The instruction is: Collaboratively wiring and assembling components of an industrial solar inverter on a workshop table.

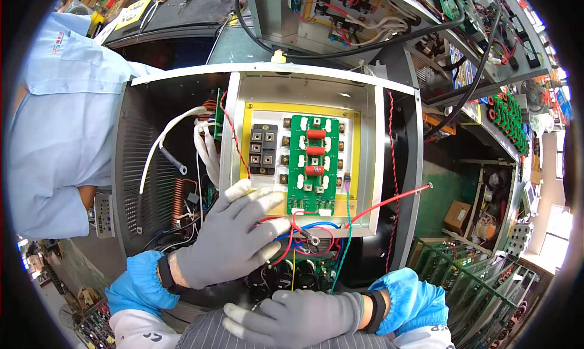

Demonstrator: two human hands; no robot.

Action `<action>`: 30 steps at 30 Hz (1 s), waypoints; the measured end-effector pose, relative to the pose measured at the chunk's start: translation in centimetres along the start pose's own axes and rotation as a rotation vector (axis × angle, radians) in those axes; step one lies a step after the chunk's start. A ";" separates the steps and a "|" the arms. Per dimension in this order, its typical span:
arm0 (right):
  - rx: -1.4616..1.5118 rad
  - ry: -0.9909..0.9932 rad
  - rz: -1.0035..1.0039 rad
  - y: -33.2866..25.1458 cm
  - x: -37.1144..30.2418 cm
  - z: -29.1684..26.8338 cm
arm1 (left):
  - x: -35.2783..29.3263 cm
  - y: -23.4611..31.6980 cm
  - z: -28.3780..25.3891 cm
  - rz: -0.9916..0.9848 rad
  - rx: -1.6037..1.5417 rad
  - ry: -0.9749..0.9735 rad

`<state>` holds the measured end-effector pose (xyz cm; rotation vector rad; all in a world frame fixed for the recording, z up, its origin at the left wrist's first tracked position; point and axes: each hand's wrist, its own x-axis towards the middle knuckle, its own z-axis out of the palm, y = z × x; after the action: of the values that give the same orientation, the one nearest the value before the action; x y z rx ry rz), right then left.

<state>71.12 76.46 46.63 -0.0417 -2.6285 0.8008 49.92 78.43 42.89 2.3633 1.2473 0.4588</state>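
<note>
My left hand [234, 239], in a grey glove with pale fingertips, lies over the lower left corner of a metal cabinet's pale inner compartment [372, 166]. Its fingers are stretched and apart, close to a twisted red-and-black wire [231, 127] and a bundle of red and blue leads. My right hand [298, 318], gloved alike, is held low before my striped apron [207, 334], fingers extended and holding nothing visible. Inside the compartment sit a green circuit board [314, 188] with red cylindrical parts and a dark power module [264, 148] on a white plate with a yellow border.
A red lead [389, 203] with a ring terminal sticks out rightward. White cables [173, 127] hang in the cabinet's left bay. Another person in a light blue shirt [67, 124] stands at the left. Racked circuit boards [474, 282] stand at the right; black cables [365, 48] cross behind the cabinet.
</note>
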 end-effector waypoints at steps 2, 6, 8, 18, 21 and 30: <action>-0.019 -0.016 0.005 0.0 -0.1 -1.6 | 0.1 -0.1 0.0 0.028 0.038 0.008; 0.026 0.239 0.130 1.4 -0.8 -4.9 | 0.0 -0.3 0.4 0.004 -0.047 0.038; -0.045 0.303 0.326 2.3 -2.1 -7.2 | 0.0 -0.5 0.5 -0.014 -0.118 0.084; -0.202 0.955 0.923 6.3 -4.6 -6.3 | -0.5 -1.2 -0.2 0.186 -0.115 0.083; -0.153 0.897 0.917 6.8 -4.6 -6.0 | -0.8 -1.4 -0.5 0.262 -0.079 0.112; -0.306 0.446 1.007 2.6 -4.4 -6.3 | -0.6 -1.2 -0.9 0.222 -0.272 0.048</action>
<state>77.33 81.34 48.49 -1.5127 -2.1584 0.5374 48.38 78.72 42.99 2.2740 0.8804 0.7112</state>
